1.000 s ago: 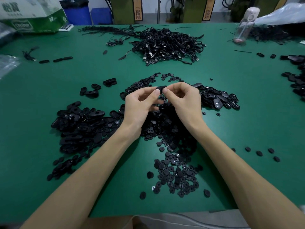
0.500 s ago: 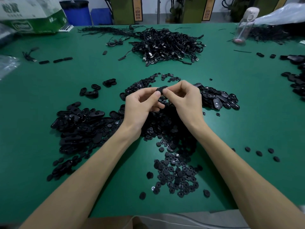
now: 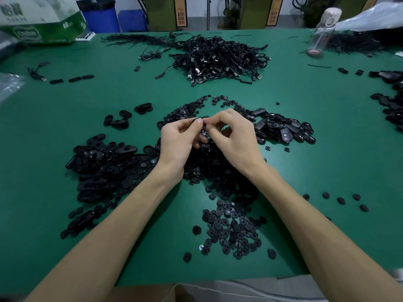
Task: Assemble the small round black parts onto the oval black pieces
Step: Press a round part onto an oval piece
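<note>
Hundreds of small round parts (image 3: 233, 232) lie loose on the green table (image 3: 340, 153), so plenty is left to do. The left hand (image 3: 180, 142) and right hand (image 3: 236, 138) meet over the middle, thumbs and forefingers pinching one oval piece (image 3: 204, 117) between them. Whether a round part is seated in it cannot be told. A big heap of ovals (image 3: 102, 168) waits on the left, and the smaller heap (image 3: 283, 129) on the right looks like finished work.

Cable heap (image 3: 220, 57), bottle (image 3: 322, 32) and carton (image 3: 41, 20) on table (image 3: 65, 118).
</note>
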A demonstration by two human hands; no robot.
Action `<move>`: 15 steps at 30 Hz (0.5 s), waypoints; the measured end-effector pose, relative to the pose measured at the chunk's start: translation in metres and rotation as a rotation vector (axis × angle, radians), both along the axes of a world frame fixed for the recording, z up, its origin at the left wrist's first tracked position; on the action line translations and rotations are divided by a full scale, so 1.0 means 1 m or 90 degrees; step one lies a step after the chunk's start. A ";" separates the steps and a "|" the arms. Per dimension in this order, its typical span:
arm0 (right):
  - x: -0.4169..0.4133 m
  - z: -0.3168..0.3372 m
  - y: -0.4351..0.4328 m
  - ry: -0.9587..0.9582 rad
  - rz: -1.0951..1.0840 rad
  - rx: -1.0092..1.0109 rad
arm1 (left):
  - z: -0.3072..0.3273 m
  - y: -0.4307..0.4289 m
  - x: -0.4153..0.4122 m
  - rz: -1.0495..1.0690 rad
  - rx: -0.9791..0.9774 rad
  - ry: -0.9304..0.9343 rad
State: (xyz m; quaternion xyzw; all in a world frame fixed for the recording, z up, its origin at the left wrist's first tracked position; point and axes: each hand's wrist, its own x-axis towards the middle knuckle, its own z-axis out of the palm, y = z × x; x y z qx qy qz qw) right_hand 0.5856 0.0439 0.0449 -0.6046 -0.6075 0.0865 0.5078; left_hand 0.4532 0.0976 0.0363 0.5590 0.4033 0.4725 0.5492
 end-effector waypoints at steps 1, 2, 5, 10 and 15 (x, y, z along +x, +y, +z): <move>0.000 0.000 0.000 -0.002 -0.003 0.006 | 0.001 0.001 -0.001 0.003 0.002 -0.003; 0.000 0.001 0.001 0.008 -0.012 0.014 | 0.002 0.002 -0.002 0.004 0.010 -0.003; -0.001 0.002 0.000 0.092 -0.022 0.015 | 0.005 0.002 -0.001 -0.016 0.044 0.007; 0.002 0.004 -0.001 0.155 -0.009 -0.007 | 0.008 0.005 -0.006 -0.056 0.062 0.042; 0.002 0.004 -0.002 0.134 -0.023 -0.009 | 0.006 0.005 -0.006 -0.053 0.114 0.067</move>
